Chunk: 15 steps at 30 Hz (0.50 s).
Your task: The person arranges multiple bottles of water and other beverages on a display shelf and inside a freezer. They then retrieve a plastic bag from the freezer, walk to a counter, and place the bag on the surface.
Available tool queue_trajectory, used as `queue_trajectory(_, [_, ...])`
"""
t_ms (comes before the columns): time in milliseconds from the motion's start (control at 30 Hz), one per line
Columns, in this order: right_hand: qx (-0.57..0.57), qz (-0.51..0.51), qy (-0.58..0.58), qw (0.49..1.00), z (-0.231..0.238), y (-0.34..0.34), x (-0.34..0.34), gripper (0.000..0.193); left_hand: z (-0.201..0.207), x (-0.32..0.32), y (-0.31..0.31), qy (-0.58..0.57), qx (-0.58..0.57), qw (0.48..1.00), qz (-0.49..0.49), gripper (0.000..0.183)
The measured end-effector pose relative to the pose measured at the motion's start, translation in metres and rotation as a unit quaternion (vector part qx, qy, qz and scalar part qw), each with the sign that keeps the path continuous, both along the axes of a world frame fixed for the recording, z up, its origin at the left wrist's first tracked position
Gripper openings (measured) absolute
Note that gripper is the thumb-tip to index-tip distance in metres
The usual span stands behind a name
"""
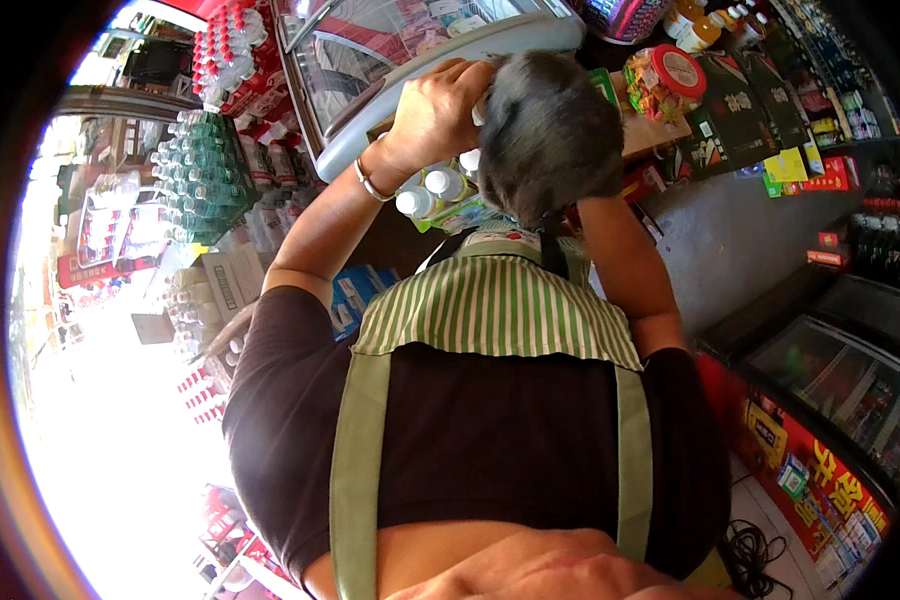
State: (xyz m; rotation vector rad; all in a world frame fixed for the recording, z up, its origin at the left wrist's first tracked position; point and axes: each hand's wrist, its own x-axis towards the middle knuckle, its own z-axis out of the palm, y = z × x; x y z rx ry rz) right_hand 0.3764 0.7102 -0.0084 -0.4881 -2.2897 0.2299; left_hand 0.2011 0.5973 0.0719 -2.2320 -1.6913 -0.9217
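Note:
My left hand [440,110] reaches up with its fingers bent, just above several white-capped bottles [445,184] with green on them. Its fingertips press against or behind a large dark, rounded shape [550,135] that looks soft like hair or cloth; I cannot make out its kind. A small whitish bit shows beside the fingertips, too little to name. From the other side my right forearm [620,250] runs up behind the same dark shape, which hides the right hand. A green striped apron [490,305] covers my front, over a dark shirt.
A glass-topped freezer [370,65] stands ahead at left. Packed bottles [202,175] are stacked at far left. A red-lidded jar [665,80] and dark cartons [735,110] sit ahead right. Another display cooler [850,370] is at right; black cable [755,555] lies on the floor.

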Motion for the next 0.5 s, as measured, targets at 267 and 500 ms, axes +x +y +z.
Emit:
queue_trajectory(267, [-0.124, -0.082, -0.085, 0.985, -0.069, -0.008, 0.087, 0.036, -0.055, -0.047, 0.063, -0.090, -0.049, 0.991, 0.090, 0.036])
queue_trajectory(500, [-0.329, -0.113, -0.039, 0.937, -0.117, -0.051, 0.163, 0.041, -0.105, -0.087, 0.113, -0.123, -0.145, 0.972, 0.135, 0.042])
